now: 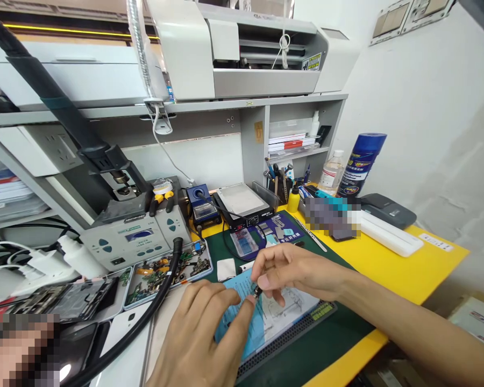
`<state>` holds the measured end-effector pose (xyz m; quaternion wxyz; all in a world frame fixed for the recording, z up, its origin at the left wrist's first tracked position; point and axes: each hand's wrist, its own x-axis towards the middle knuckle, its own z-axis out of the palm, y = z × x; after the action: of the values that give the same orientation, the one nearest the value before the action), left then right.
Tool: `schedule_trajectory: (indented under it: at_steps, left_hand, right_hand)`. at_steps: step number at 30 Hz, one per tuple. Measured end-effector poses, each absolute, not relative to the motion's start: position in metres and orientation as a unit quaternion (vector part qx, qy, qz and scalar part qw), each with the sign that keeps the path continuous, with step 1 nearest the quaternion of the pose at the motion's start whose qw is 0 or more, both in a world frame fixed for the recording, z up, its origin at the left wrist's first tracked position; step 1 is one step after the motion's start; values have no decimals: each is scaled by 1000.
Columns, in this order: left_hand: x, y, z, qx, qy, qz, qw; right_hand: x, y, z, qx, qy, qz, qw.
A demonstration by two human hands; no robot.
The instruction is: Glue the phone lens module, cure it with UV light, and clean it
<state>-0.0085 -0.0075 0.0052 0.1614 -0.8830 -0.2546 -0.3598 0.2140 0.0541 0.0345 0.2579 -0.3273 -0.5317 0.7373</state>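
A small dark part (257, 292), too small to name, sits between the fingertips of both hands. My right hand (290, 271) reaches in from the right with thumb and index finger pinched on its upper end. My left hand (210, 328) comes from the lower left, its thumb and curled fingers closed at the part's lower end. Directly beneath lies a light blue and white printed sheet (280, 312) with line drawings, on a black perforated plate (274, 344). A green mat (342, 333) spreads under that.
A tray of loose circuit boards (169, 271) stands left, crossed by a black hose (161, 295). Behind are a rework station (133, 242), a flat heating plate (244, 201) and a white cloth pad (226, 270). A blue spray can (361, 164) stands back right on the yellow tabletop (399, 269).
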Motion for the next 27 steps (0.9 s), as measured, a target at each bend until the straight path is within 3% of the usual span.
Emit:
schedule_trajectory:
  at_steps: [4, 12, 20, 27]
  left_hand:
    - [-9, -7, 3, -880, -266, -367, 144]
    - [-8, -12, 2, -825, -367, -427, -46]
    - [-8, -6, 7, -692, -455, -446, -339]
    - [-12, -3, 5, -630, -486, -464, -390]
  right_hand:
    - [214, 54, 34, -327, -535, 735, 258]
    - [219, 52, 37, -305, -557, 719, 284]
    - [217, 50, 37, -319, -615, 608, 387]
    - [220, 42, 25, -308, -665, 421, 534]
